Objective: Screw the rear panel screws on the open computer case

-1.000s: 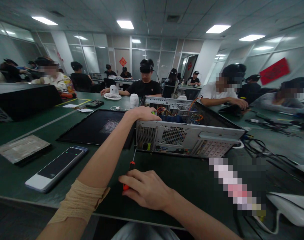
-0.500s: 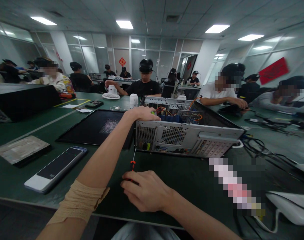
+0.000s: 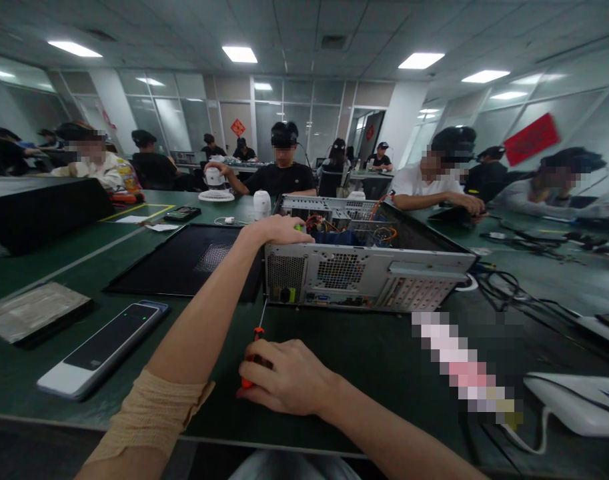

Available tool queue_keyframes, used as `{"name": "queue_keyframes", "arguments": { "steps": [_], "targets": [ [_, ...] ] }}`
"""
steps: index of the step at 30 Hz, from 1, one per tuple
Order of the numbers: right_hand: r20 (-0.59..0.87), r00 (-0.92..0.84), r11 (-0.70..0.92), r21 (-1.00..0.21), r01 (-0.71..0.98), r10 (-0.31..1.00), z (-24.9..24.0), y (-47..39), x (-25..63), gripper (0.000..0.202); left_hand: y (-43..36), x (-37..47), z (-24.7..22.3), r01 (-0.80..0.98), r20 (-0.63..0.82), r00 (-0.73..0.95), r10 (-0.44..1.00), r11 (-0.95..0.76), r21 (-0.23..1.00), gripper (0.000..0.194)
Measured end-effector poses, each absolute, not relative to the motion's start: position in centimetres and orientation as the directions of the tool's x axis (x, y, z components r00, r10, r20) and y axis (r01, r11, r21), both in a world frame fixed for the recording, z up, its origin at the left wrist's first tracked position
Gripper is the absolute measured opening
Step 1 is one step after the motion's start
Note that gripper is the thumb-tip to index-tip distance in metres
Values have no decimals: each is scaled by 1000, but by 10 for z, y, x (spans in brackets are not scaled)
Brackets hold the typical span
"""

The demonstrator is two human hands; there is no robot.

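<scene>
An open computer case [image 3: 364, 277] lies on the green table, its metal back panel facing me and wires showing inside. My left hand [image 3: 284, 231] rests on its top left corner, fingers stretched over the edge. My right hand [image 3: 287, 377] is closed around the handle of a red and black screwdriver [image 3: 259, 333]. The screwdriver's shaft points up at the lower left corner of the back panel; whether the tip touches a screw is too small to tell. Left of the case lies a black side panel [image 3: 184, 260] with a mesh patch, partly behind my left forearm.
A hard drive [image 3: 37, 310] and a white and black device [image 3: 101, 347] lie at the left. Cables [image 3: 504, 280] and a white device [image 3: 579, 403] are at the right. Another black case [image 3: 44, 213] stands far left. Several people sit around.
The whole view has shifted slightly. My right hand has turned a little around the screwdriver, and more of its red handle end shows. My left hand stays on the case.
</scene>
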State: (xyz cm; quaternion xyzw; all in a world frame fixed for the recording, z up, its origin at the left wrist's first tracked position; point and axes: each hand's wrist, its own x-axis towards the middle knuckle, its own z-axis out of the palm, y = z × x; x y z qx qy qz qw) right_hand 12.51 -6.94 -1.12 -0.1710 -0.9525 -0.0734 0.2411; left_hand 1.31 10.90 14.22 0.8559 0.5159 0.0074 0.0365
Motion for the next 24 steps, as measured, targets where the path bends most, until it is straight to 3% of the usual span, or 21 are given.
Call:
{"name": "queue_keyframes", "arguments": {
  "steps": [8,24],
  "targets": [
    [540,-791,918,81,388,287,-9,-72,123,32,109,14,142,876,-28,481,876,-478,67,88],
    [499,-837,928,153,340,224,-7,-75,122,22,110,13,142,874,-16,479,878,-475,100,86]
  ]
}}
